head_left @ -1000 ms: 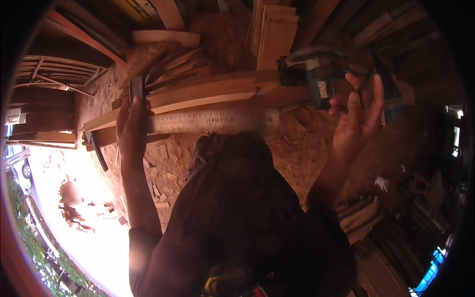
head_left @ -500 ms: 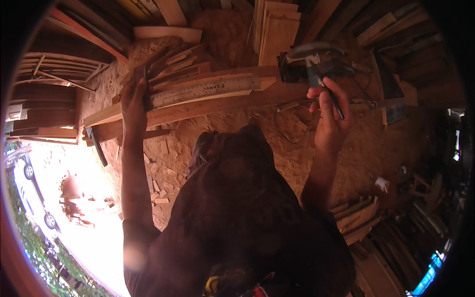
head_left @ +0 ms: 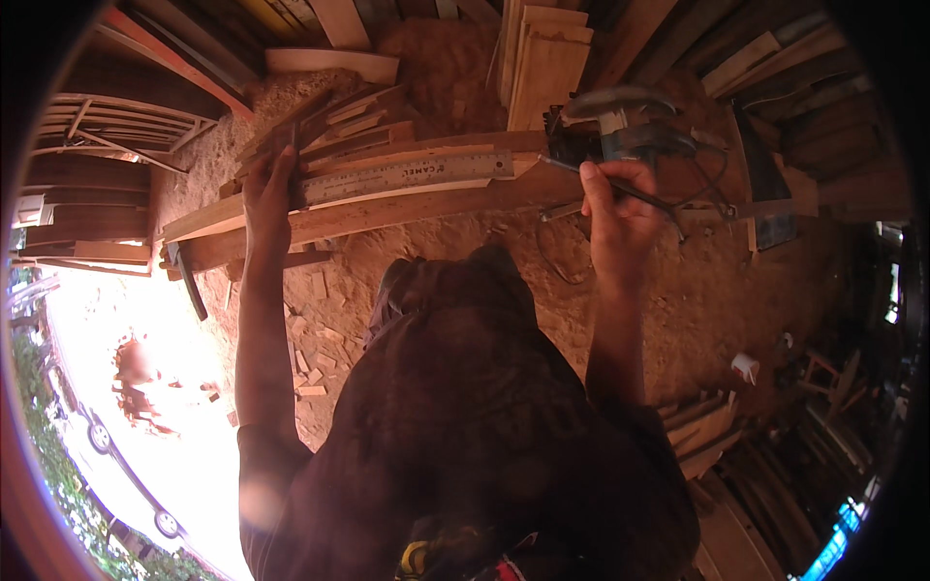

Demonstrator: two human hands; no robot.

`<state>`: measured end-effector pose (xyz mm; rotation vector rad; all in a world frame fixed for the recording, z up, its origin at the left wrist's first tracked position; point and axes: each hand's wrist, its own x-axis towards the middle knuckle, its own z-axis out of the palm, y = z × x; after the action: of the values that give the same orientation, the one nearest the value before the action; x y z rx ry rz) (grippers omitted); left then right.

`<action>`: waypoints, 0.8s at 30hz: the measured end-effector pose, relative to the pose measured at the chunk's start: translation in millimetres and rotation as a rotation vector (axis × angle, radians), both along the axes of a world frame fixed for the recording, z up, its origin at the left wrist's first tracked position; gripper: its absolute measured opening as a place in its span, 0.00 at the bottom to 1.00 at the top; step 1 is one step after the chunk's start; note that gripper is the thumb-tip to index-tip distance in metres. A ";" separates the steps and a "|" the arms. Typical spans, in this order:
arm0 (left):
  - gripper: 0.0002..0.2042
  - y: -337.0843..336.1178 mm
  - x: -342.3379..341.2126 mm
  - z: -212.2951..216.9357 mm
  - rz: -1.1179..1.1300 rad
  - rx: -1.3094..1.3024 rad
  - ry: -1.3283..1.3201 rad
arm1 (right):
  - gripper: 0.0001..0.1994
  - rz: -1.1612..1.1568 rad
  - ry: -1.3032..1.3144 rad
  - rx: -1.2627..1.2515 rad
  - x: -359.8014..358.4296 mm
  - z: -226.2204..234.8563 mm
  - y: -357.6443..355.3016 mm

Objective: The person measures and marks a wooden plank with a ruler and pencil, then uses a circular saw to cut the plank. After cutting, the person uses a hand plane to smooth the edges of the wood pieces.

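- Left hand (head_left: 263, 198) is pressed down on the near end of the steel ruler (head_left: 402, 177), fingers spread flat on it, pinning rather than gripping
- The ruler lies lengthwise along the top plank (head_left: 320, 198), which rests on a second, longer plank (head_left: 417, 208) just below it
- Right hand (head_left: 615, 218) is clenched around a thin dark pencil-like marker (head_left: 620, 189), its tip pointing toward the ruler's far end
- A power saw (head_left: 625, 131) sits just behind that hand, its cord (head_left: 557, 261) looping over the sawdust floor (head_left: 455, 68)
- Risk, as I judge it: only one end of the ruler is held, so a push from the marker could swing the free end and skew the line
- The cord could snag the wrist
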<state>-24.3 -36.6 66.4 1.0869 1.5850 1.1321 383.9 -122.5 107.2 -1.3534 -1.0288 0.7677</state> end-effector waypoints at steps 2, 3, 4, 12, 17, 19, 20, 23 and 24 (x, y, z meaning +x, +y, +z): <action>0.15 0.4 0.7 -1.6 0.006 0.001 -0.009 | 0.10 0.085 0.017 0.008 -2.5 -0.4 1.3; 0.14 0.2 1.5 -1.2 0.010 0.004 -0.003 | 0.10 0.128 0.025 0.012 -3.8 -0.9 2.4; 0.14 0.3 2.9 -0.4 0.012 0.007 0.002 | 0.09 0.147 -0.005 0.019 -5.2 -3.8 4.2; 0.15 0.5 3.9 0.8 0.024 -0.035 -0.005 | 0.09 0.199 -0.283 0.048 -17.4 -16.6 13.4; 0.17 2.2 2.8 -2.3 0.033 -0.026 0.014 | 0.09 0.206 -0.402 0.075 -19.5 -17.8 16.6; 0.17 1.9 3.7 -0.9 0.030 -0.028 0.014 | 0.07 0.188 -0.403 0.076 -22.2 -18.3 17.3; 0.17 2.2 4.1 -0.7 0.034 -0.025 0.021 | 0.06 0.173 -0.388 0.096 -24.6 -20.4 18.8; 0.18 2.5 4.3 -1.4 0.041 -0.013 0.038 | 0.07 0.200 -0.406 0.083 -23.3 -22.7 18.6; 0.18 2.4 4.1 -2.1 0.040 -0.008 0.041 | 0.08 0.221 -0.423 0.066 -22.2 -22.9 18.2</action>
<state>-20.2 -34.3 64.3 1.0841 1.6486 1.1349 361.7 -104.3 84.3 -1.3905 -1.5439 0.6123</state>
